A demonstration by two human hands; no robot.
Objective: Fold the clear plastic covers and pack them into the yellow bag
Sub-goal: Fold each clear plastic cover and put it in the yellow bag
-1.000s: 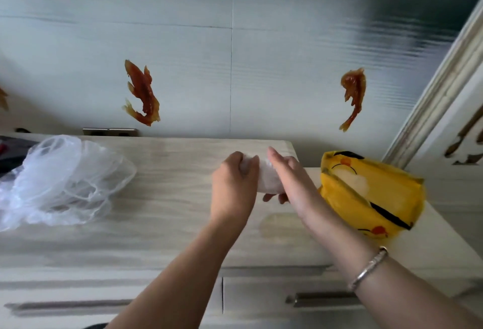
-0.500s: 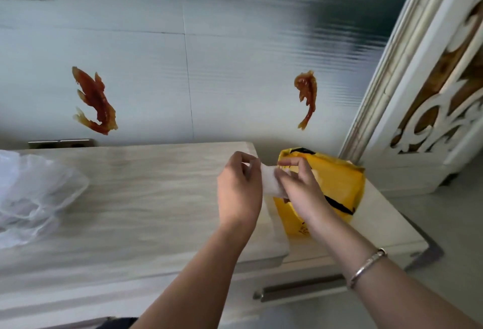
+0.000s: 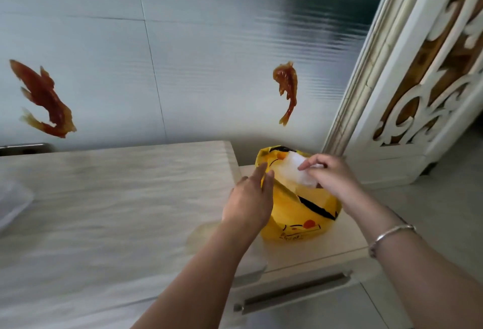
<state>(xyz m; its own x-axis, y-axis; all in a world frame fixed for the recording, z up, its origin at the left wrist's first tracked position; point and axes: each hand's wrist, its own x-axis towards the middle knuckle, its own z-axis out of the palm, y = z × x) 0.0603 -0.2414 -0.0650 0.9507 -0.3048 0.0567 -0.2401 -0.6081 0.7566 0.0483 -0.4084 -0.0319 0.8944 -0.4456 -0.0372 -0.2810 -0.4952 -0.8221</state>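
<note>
The yellow bag (image 3: 300,213), printed with black and orange, stands on the lower cabinet top at the right. My right hand (image 3: 332,174) pinches a folded clear plastic cover (image 3: 295,172) and holds it at the bag's mouth. My left hand (image 3: 251,198) has straight fingers that touch the bag's left rim. A corner of the loose pile of clear plastic covers (image 3: 13,203) shows at the left edge of the upper counter.
A pale wood-grain counter (image 3: 117,198) fills the left and middle. The lower cabinet (image 3: 313,253) beside it has a drawer handle (image 3: 295,292). A carved white partition (image 3: 418,80) stands at the right. The wall behind carries fish stickers.
My left hand let go of the folded cover and went to the bag's rim. My right hand carried the cover to the bag's mouth. The view has swung right.
</note>
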